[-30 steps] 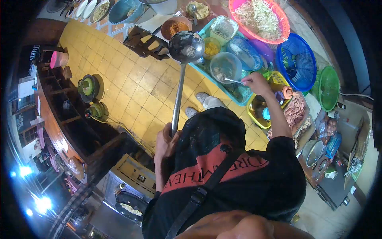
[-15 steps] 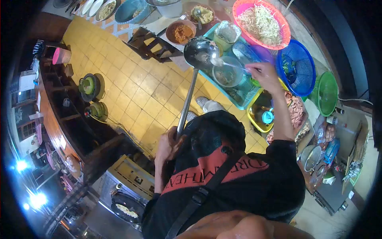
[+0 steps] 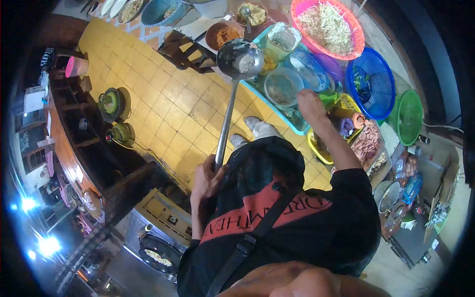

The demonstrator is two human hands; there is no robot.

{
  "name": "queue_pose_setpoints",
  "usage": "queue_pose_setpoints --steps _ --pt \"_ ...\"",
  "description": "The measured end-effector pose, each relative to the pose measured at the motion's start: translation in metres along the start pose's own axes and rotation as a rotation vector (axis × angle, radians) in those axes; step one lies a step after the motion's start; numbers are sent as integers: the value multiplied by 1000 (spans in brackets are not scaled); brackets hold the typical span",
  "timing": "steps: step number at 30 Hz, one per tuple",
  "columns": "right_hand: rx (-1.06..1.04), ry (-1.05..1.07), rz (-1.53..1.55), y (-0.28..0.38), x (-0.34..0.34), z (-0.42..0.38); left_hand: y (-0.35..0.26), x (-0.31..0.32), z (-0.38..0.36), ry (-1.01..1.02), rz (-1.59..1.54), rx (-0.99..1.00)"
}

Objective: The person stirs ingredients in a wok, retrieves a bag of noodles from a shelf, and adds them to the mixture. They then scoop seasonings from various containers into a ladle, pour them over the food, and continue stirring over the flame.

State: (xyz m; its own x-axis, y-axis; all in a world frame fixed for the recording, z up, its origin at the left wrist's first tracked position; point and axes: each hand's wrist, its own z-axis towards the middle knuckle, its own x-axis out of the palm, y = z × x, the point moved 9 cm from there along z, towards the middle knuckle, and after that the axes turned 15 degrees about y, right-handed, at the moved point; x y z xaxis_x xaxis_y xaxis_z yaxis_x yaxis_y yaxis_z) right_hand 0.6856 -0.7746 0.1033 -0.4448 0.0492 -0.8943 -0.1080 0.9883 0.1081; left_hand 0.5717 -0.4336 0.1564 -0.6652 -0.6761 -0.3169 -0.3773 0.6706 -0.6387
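Note:
My left hand (image 3: 209,177) is wrapped around the long metal handle of a large ladle (image 3: 224,129). The ladle's dark round bowl hangs at the edge of a turquoise tray (image 3: 300,127), with a pale heap of seasoning (image 3: 246,64) in it. My right hand (image 3: 311,106) has its fingers drawn together by the rim of a round clear tub (image 3: 273,95), which holds a little pale content. Whatever the fingers grip is hidden; no spoon shows now. Beside this tub stand a blue-tinted clear container (image 3: 308,69) and a jar with a whitish inside (image 3: 283,37).
A pink basket of shredded cabbage (image 3: 327,30), a blue basket (image 3: 370,79) and a green basket (image 3: 408,116) line the right. Cut meat (image 3: 366,143) lies near a yellow basket (image 3: 316,148). Behind me, a pan (image 3: 157,255) with food sits on the stove (image 3: 161,218).
The ladle bowl has shifted left and now carries a pale heap. My right hand has moved down and left toward the clear tub; the spoon it held over the ladle is out of sight.

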Motion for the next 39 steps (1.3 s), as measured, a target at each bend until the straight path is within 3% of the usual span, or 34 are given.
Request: queue_pose_setpoints --steps 4,7,10,12,16,19,22,24,28,30,39 --pt "67 16 206 -11 20 6 -5 0 -1 -23 -31 -13" --pt "-79 -35 271 -3 9 5 -4 1 2 -18 -85 -34" --pt "-24 -169 217 -20 -6 -5 -4 2 3 -36 -96 0" --pt "-71 -389 72 -25 -8 -6 -10 2 3 -29 -96 -17" --pt "-78 -376 61 -31 12 7 -5 2 8 -2 -42 -14" --pt "-105 -341 128 -25 20 5 -2 2 10 7 -42 -22" --pt "-172 -200 143 -20 44 10 -25 -3 4 -22 -69 -58" --pt "-86 -13 310 -19 50 9 -17 -2 7 -13 -67 -56" --pt "-82 -9 492 -22 25 -5 -15 -3 10 -12 -69 -34" --pt "57 118 746 -39 32 -9 -14 -3 10 -13 -87 -36" --pt "27 175 1162 -66 54 -13 -12 -8 11 -17 -6 5"
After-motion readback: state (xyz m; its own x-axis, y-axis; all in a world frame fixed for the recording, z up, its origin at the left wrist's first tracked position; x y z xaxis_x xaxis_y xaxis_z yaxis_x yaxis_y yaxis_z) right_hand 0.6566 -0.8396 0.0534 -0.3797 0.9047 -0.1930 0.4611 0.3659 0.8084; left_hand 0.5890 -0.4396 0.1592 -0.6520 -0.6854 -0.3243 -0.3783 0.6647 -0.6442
